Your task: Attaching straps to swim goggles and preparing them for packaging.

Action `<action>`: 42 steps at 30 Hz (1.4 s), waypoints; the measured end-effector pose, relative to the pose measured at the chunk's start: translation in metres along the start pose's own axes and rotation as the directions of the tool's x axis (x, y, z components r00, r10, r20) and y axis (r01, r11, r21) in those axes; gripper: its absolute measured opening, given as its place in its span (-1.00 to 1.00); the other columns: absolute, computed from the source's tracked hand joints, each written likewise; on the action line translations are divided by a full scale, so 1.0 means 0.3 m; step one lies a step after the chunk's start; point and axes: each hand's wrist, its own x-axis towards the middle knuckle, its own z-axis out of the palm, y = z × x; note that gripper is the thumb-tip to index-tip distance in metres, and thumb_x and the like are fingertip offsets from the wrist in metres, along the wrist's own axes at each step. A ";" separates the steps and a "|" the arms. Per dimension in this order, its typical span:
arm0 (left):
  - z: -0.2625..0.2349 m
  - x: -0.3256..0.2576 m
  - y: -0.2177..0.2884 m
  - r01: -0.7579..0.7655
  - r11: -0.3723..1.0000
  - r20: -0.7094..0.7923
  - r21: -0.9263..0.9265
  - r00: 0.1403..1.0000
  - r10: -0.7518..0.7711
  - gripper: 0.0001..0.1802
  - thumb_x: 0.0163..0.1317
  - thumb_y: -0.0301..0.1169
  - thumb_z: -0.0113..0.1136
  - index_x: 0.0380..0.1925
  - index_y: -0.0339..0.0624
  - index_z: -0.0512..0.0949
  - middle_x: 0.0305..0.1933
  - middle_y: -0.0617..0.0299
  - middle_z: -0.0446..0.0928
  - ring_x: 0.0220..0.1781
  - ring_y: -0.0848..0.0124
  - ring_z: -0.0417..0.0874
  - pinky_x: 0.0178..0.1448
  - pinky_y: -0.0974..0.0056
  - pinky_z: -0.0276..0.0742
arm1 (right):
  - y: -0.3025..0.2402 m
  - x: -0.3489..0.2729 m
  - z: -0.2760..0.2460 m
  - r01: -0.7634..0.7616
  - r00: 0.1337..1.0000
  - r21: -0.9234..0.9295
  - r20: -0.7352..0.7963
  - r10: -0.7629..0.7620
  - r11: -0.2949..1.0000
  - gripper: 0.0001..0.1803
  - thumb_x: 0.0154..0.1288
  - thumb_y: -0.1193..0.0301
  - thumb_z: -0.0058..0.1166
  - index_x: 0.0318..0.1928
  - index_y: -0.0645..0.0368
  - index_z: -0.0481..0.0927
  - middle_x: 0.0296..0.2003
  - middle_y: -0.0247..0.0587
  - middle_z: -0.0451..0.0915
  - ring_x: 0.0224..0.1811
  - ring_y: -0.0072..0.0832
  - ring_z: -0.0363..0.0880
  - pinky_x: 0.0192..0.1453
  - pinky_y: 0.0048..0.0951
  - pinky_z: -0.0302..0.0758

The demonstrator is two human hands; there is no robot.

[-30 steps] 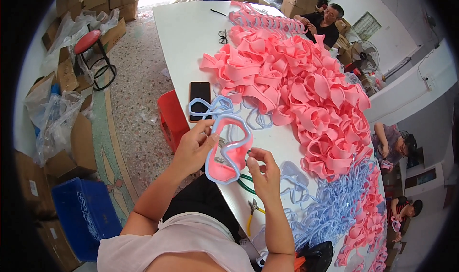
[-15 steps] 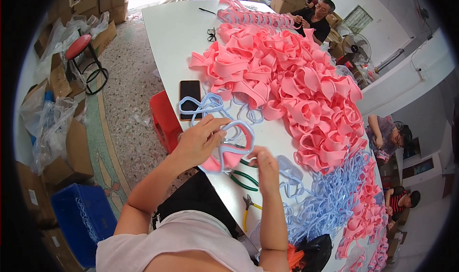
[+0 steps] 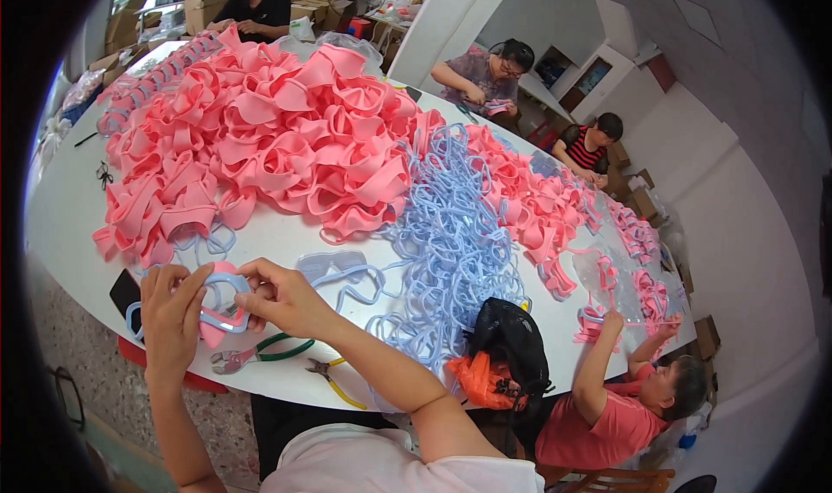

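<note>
Both my hands hold a goggle-shaped piece, a pink foam strip (image 3: 210, 331) with a light blue rim (image 3: 230, 324), just above the near left of the white table. My left hand (image 3: 172, 307) grips its left side, the fingers bent over the top. On the other side my right hand (image 3: 282, 298) pinches the blue rim between thumb and fingers. Below the hands lie pliers with green handles (image 3: 284, 347) and cutters with yellow handles (image 3: 345, 389). A dark phone (image 3: 123, 294) shows partly beside my left hand. Loose light blue frames (image 3: 334, 266) lie past my right hand.
A large heap of pink foam strips (image 3: 286, 138) covers the table's far side, beside a tangled pile of light blue frames (image 3: 451, 224). At the near edge are a black mesh bag (image 3: 510, 333) and an orange plastic bag (image 3: 485, 380). Several co-workers sit around the table (image 3: 269, 376).
The view has swung to the right, bringing a co-worker in a red shirt into sight. My right hand, blurred beside the piece before, now pinches its rim; the left keeps its hold.
</note>
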 end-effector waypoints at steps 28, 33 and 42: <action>0.151 0.037 0.099 0.083 0.996 -0.429 -0.016 0.900 -0.082 -0.77 -0.16 -0.47 0.34 -0.44 -0.10 0.52 -0.29 0.27 0.40 -0.15 0.28 0.40 -0.08 0.20 0.25 | 0.049 -0.024 0.043 0.388 0.830 -0.088 -0.399 -0.390 0.917 -0.62 0.37 0.56 0.05 0.12 0.41 0.29 -0.24 -0.11 0.55 -0.27 -0.54 0.59 -0.14 -0.43 0.70; 0.171 0.024 0.081 0.010 0.997 -0.443 0.081 0.896 0.027 -0.76 -0.20 -0.47 0.33 -0.46 -0.08 0.50 -0.28 0.28 0.41 -0.12 0.30 0.41 -0.04 0.20 0.26 | 0.050 -0.031 0.048 0.379 0.834 -0.108 -0.391 -0.389 0.919 -0.62 0.37 0.55 0.05 0.12 0.41 0.29 -0.21 -0.12 0.53 -0.28 -0.55 0.59 -0.15 -0.41 0.71; 0.149 -0.034 0.039 -0.385 0.907 -0.260 0.172 0.870 0.418 -0.75 -0.08 -0.45 0.30 -0.33 0.01 0.54 0.11 0.40 0.53 0.26 0.37 0.41 0.34 0.13 0.25 | 0.005 -0.028 0.022 0.367 0.845 -0.004 -0.416 -0.336 0.930 -0.65 0.41 0.48 0.02 0.09 0.41 0.28 -0.13 0.01 0.55 -0.30 -0.36 0.68 -0.20 -0.40 0.70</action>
